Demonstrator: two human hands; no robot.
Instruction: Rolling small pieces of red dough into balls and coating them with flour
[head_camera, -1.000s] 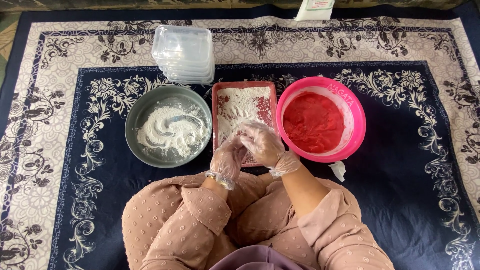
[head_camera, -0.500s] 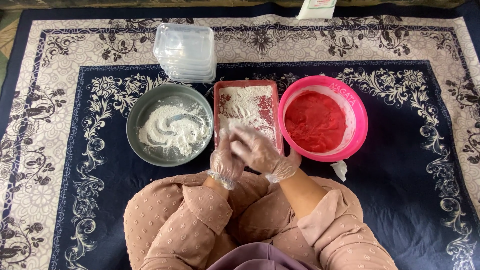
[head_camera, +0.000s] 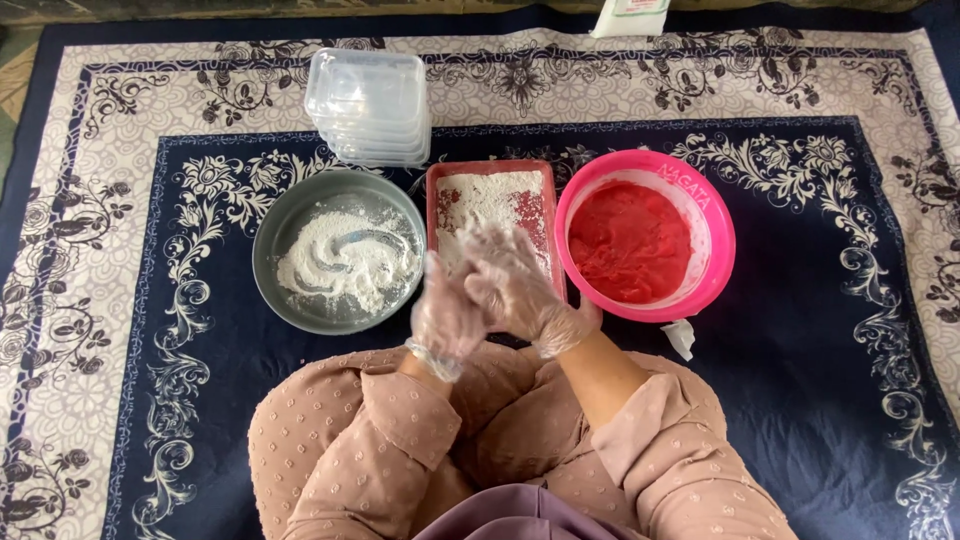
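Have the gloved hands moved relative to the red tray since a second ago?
Yes. Both hands, left hand and right hand, have pulled back toward the body, now at the near end of the red tray, pressed together.

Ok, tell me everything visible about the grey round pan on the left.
The grey round pan is a shallow, metal-looking dish with a plain rim, sitting flat on the dark blue patterned carpet. White flour covers part of its bottom, with curved streaks showing bare metal. It stands left of the red rectangular tray, close beside it. No hand touches it.
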